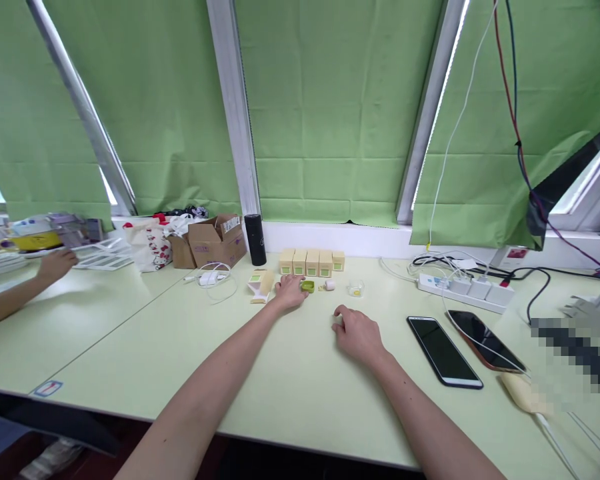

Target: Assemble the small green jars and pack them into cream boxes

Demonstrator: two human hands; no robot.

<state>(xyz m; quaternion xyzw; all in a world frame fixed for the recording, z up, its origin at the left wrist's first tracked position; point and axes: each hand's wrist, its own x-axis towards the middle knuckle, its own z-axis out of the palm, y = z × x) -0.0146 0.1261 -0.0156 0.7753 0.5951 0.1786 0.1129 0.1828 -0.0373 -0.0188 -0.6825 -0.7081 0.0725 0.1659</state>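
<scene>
My left hand [291, 292] rests palm down on the table, fingers loosely apart. Its edge is beside a small green open-topped container [307, 287]; whether they touch I cannot tell. Just left of that hand lies an opened cream carton [261, 285]. Behind it stands a row of several small cream boxes [312, 262] with green labels. A little pale pink roll-shaped item [329, 285] and a clear plastic case [355, 289] with something yellow inside sit to the right. My right hand [359, 333] lies nearer me, fingers bent but apart, holding nothing visible.
Two phones [444, 351] and a power strip [465, 293] with cables are on the right. At the back left stand a cardboard box [217, 241], a black bottle [255, 240] and a white charger [209, 277]. Another person's hand [56, 265] reaches in at far left.
</scene>
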